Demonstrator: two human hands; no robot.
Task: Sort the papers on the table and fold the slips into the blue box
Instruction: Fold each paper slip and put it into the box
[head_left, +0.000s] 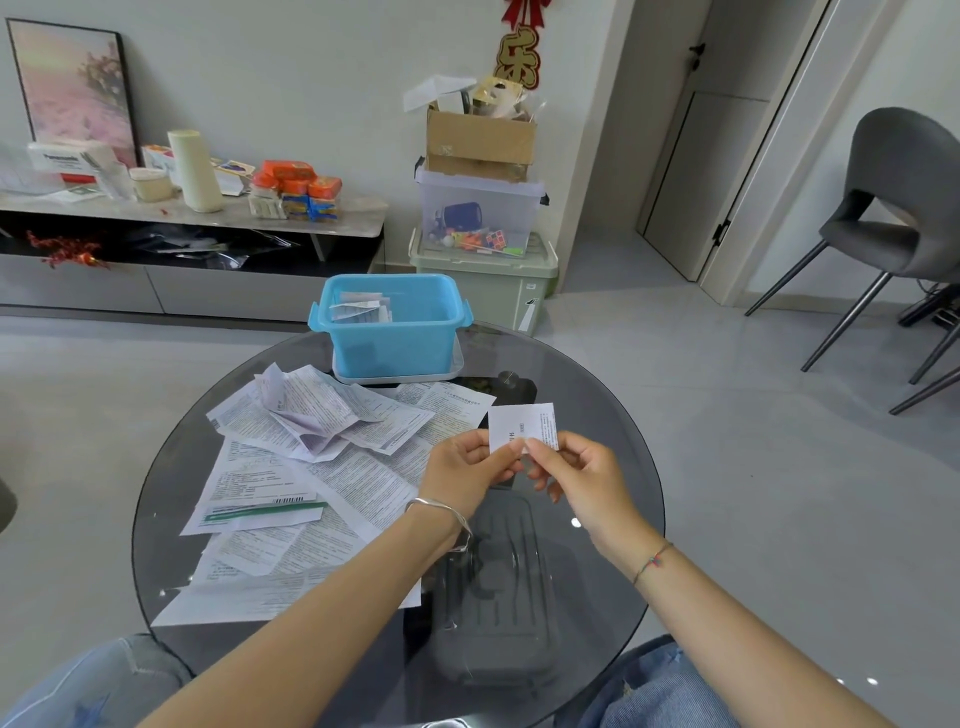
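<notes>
A small folded white slip (522, 423) with printed text is held upright above the round glass table (613, 467). My left hand (462, 475) pinches its lower left edge and my right hand (582, 475) pinches its lower right edge. The blue box (395, 343) stands on its lid at the table's far side, with several folded slips (361, 309) lying inside. A loose heap of printed papers (311, 467) covers the left half of the table, some crumpled and some flat.
A grey container shows dimly through the glass beneath my hands. Beyond the table stand stacked storage bins (483, 260) with a cardboard box on top, a low cabinet (182, 249) with clutter at the left, and a grey chair (904, 208) at the right.
</notes>
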